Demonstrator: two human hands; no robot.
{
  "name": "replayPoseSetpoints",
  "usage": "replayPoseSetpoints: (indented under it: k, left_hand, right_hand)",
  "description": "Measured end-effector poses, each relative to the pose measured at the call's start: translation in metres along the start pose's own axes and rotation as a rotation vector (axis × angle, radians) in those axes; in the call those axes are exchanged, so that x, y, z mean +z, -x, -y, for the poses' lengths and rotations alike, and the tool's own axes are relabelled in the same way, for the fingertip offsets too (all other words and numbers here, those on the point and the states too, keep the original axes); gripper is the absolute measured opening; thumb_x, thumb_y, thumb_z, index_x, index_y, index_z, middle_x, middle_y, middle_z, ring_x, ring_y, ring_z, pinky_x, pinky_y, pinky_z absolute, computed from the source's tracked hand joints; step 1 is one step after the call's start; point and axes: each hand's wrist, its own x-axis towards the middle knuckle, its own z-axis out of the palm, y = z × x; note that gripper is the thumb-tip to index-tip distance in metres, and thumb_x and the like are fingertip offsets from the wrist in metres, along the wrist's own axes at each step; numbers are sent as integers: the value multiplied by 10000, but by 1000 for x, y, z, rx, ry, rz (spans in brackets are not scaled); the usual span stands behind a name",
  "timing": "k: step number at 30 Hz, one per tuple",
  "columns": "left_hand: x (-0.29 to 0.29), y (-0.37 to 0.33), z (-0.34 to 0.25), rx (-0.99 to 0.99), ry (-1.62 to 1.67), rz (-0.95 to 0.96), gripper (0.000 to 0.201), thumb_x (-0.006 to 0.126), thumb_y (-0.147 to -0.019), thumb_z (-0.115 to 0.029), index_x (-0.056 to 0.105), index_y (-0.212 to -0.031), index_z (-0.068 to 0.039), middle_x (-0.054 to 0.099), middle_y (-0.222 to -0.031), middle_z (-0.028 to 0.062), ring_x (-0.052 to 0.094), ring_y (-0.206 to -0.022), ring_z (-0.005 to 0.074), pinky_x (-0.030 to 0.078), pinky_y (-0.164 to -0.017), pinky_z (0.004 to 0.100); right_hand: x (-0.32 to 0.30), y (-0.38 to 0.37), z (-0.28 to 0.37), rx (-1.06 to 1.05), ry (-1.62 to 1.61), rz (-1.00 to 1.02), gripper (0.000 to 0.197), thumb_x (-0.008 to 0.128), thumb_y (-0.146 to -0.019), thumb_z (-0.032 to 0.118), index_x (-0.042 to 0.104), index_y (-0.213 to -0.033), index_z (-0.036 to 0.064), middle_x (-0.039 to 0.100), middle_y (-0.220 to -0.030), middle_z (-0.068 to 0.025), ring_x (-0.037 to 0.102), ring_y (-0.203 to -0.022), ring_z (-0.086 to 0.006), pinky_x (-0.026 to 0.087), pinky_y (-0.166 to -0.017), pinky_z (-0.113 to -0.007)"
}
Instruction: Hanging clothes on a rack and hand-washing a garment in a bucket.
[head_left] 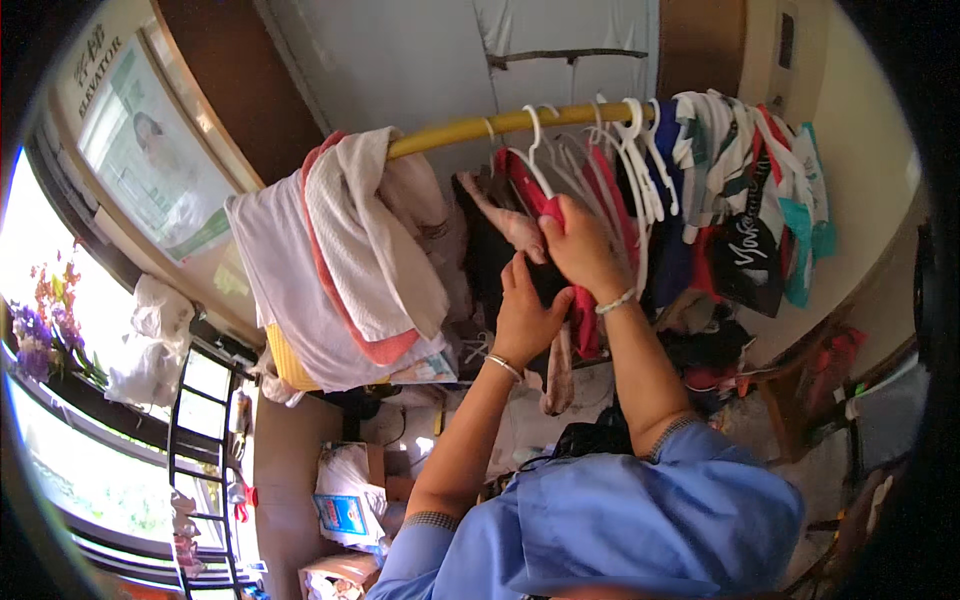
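Note:
My right hand [578,245] is closed around the shoulder of a red garment [528,185] on a white hanger [534,150]. Just below and to its left, my left hand [530,312] has its fingers bent and its thumb turned in, gripping a dark garment [485,240] with pinkish patterned parts. The cloth inside each grip is partly hidden by the fingers. Both garments hang from a yellow rail [470,127] that runs across the view.
White towels [370,230] and a coral-edged cloth drape over the rail's left end. Several white hangers [640,165], striped clothes [712,140] and a black bag [748,250] crowd its right. Boxes and bags [345,500] lie on the floor near a black ladder-like rack [205,440].

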Motion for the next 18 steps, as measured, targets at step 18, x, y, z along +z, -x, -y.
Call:
replayPoseSetpoints:
  k: [18]
  left_hand:
    - [-70,9,43,-202,292,-92,400,503,-784,-86,473,-1161,44,573,-1043,198,547,-984,298,402,-873,339]
  right_hand:
    - [-38,3,27,-33,128,-178,350,607,-793,221,538,-1014,-42,584,-984,-215,522,-958,-372,416,-833,-416]
